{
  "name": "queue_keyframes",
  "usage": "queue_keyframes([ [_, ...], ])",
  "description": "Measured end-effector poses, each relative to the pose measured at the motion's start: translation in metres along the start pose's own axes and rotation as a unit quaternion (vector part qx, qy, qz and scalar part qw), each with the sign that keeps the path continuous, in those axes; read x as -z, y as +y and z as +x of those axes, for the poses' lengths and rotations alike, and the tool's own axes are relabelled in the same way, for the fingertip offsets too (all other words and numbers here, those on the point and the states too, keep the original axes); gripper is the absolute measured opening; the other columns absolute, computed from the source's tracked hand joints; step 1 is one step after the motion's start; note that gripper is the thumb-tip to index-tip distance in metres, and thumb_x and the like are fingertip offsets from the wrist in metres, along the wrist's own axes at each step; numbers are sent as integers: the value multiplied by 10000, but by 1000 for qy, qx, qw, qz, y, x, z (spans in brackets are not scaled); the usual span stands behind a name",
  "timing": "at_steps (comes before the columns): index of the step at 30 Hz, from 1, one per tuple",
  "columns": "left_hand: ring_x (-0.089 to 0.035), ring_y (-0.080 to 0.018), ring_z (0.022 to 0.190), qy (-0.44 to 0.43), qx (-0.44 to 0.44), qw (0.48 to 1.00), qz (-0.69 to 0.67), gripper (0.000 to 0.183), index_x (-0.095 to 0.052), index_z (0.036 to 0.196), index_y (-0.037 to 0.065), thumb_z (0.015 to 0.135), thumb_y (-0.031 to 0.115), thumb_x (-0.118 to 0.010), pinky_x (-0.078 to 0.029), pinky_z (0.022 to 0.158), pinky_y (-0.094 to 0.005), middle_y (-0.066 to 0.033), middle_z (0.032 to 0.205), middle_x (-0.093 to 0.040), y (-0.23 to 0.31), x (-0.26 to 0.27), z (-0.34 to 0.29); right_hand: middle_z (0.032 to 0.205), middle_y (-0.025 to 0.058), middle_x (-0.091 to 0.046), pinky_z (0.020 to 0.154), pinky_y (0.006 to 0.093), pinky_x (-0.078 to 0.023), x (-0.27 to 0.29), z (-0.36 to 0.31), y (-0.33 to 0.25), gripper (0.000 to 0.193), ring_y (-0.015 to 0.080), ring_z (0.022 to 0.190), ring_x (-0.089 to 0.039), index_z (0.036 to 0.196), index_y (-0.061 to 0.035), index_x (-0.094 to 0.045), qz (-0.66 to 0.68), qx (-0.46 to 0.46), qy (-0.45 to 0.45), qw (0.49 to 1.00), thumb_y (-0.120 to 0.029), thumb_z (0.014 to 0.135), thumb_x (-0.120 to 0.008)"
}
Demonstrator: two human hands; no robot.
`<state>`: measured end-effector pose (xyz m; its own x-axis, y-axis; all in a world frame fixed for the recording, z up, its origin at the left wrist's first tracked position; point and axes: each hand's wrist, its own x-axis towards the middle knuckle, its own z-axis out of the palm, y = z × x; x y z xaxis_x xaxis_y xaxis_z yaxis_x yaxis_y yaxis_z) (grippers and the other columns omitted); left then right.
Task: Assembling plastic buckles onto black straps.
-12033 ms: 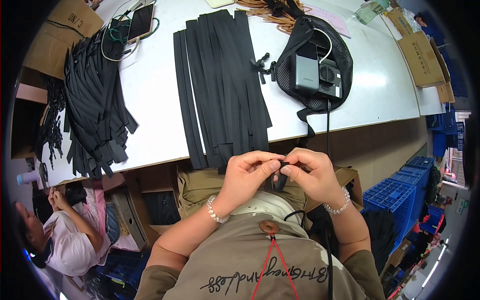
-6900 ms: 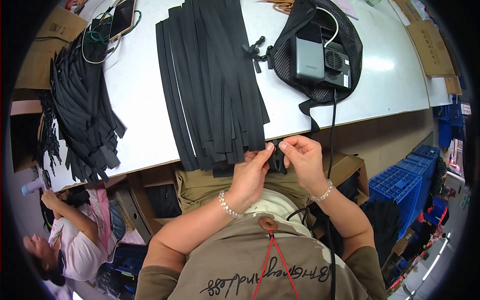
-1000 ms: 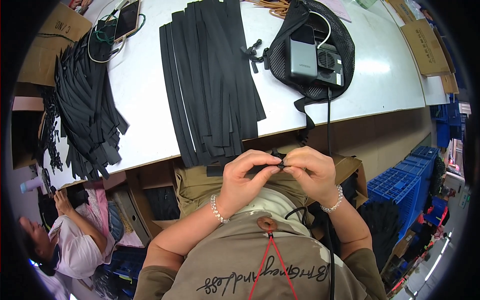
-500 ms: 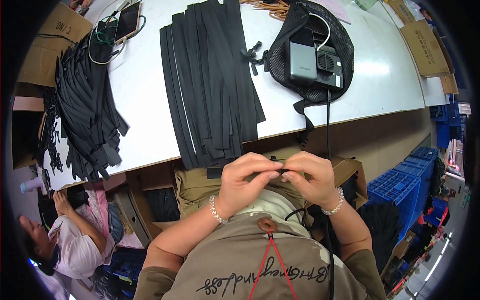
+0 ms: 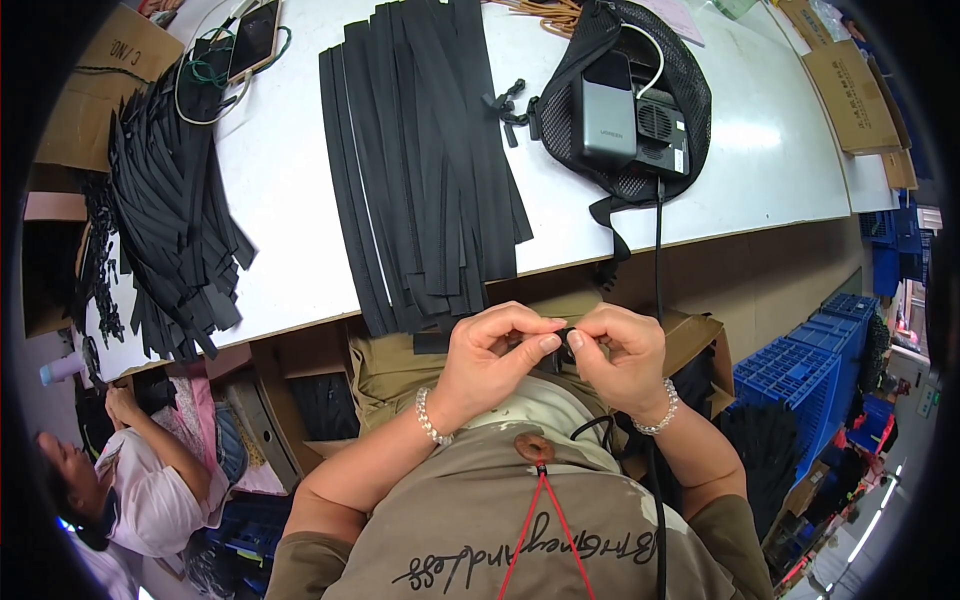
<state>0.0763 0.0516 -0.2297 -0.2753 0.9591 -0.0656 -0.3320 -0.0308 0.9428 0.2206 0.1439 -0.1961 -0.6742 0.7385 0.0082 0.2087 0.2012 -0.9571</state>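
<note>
In front of my chest, just off the table's near edge, both hands meet with fingertips pinched. My left hand [image 5: 500, 352] and my right hand [image 5: 618, 350] grip a small black piece [image 5: 566, 333] between thumbs and forefingers. Fingers hide most of it, so its kind cannot be made out. Beyond my hands, a stack of long black strips [image 5: 425, 160], resembling zipper tapes, lies lengthwise on the white table [image 5: 290, 200]. A few small black pieces [image 5: 510, 103] lie between that stack and a black mesh bag [image 5: 685, 110].
The mesh bag holds a grey power bank [image 5: 605, 115], with a cable [image 5: 658, 250] running down to me. More black strips [image 5: 180, 220] and a phone [image 5: 254, 40] lie left. A co-worker [image 5: 150, 480] sits at lower left. Blue crates [image 5: 790, 375] stand right; a carton [image 5: 850, 95] is far right.
My fingertips have shifted slightly around the small black piece, and a bit more of it shows. My right thumb now points more upward. The strips and bag stay in place.
</note>
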Motion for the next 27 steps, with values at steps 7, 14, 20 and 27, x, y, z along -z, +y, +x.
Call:
queue_keyframes([
  [7, -563, -60, 791, 23, 93, 995, -32, 157, -648, 984, -2, 828, -10, -636, -455, 669, -199, -48, 891, -639, -11, 1, -1, 636, 23, -573, 473, 199, -426, -1, 1, 8, 72, 79, 533, -553, 793, 32, -592, 144, -194, -29, 970, -21, 842, -597],
  [14, -589, -67, 822, 140, 244, 936, -210, 166, -592, 1036, 43, 876, 81, -608, -468, 732, -213, -29, 938, -646, -24, -11, 3, 684, 50, -591, 512, 229, -475, 0, 19, 40, 117, 119, 545, -585, 862, 42, -579, 240, -219, -53, 944, -69, 891, -556],
  [20, -585, -90, 841, 172, 295, 885, -316, 97, -586, 965, 90, 875, 113, -614, -465, 759, -249, -16, 927, -633, -37, -11, 7, 676, 50, -602, 509, 205, -461, -3, 23, 50, 92, 92, 541, -565, 865, 42, -607, 273, -272, -8, 923, -47, 872, -587],
  [27, -580, -101, 865, 194, 298, 862, -361, 120, -570, 963, 105, 862, 110, -635, -455, 795, -264, -15, 925, -618, -40, -11, 12, 669, 48, -606, 493, 195, -441, -12, 24, 55, 83, 82, 531, -554, 853, 44, -614, 277, -255, 33, 926, -38, 861, -599],
])
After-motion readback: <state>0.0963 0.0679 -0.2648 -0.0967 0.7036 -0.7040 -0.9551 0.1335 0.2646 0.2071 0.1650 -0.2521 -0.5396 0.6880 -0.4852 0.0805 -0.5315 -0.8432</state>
